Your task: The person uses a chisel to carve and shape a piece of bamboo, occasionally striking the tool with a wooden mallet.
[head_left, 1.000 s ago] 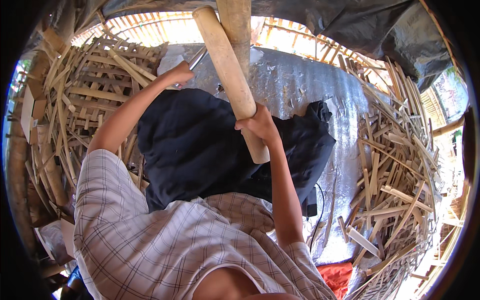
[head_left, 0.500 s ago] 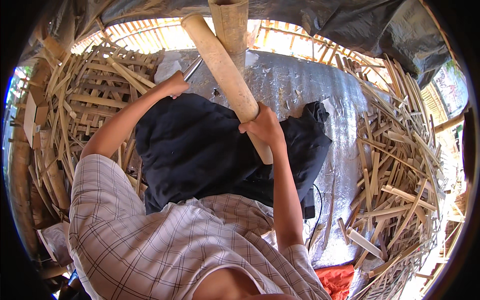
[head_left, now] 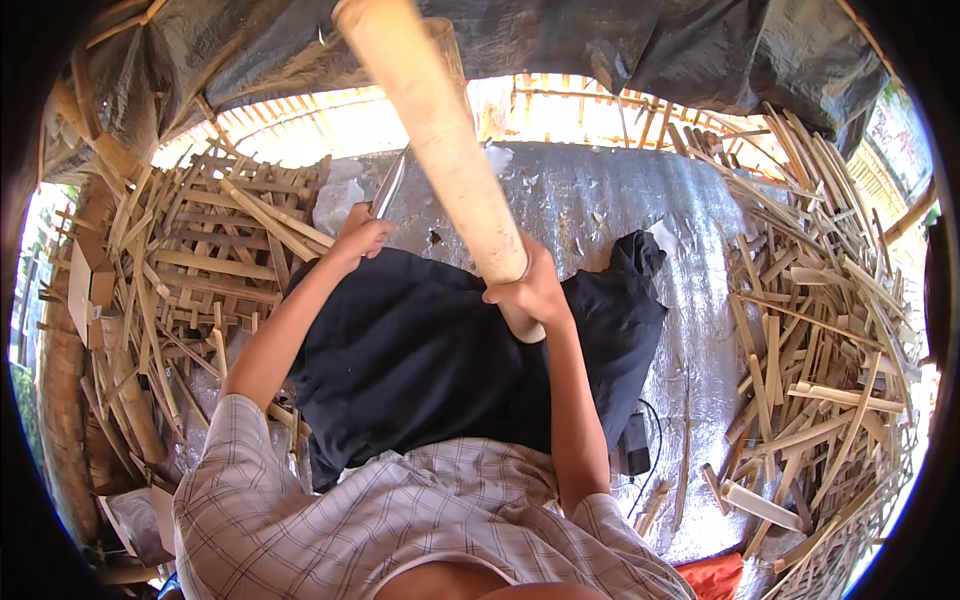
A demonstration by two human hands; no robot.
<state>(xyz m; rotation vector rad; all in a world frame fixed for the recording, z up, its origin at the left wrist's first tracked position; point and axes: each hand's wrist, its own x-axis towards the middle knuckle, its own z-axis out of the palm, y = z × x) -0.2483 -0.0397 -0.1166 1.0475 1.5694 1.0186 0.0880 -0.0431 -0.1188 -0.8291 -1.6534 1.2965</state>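
Note:
In my left hand (head_left: 362, 236) is the handle end of a knife (head_left: 391, 184), its bright blade pointing up and away. My right hand (head_left: 532, 287) is closed around the lower part of a thick, pale bamboo pole (head_left: 455, 165). The pole leans to the far left, and its upper end is blurred. Its lower end rests over the black cloth (head_left: 420, 360) spread across my lap. Blade and pole are apart. Behind the pole stands an upright bamboo post (head_left: 447, 50), mostly hidden.
Split bamboo strips (head_left: 810, 360) lie heaped on the right. A woven bamboo lattice (head_left: 215, 235) and more strips are at the left. Silvery sheeting (head_left: 690, 200) covers the floor ahead. A small black device (head_left: 634, 445) with a cord lies by the cloth. Dark plastic sheeting (head_left: 690, 45) hangs at the back.
The bamboo pole has come up, its far end rising away from the upright post and looking larger. My left hand has moved with the knife, whose blade now points more upward. The view has shifted.

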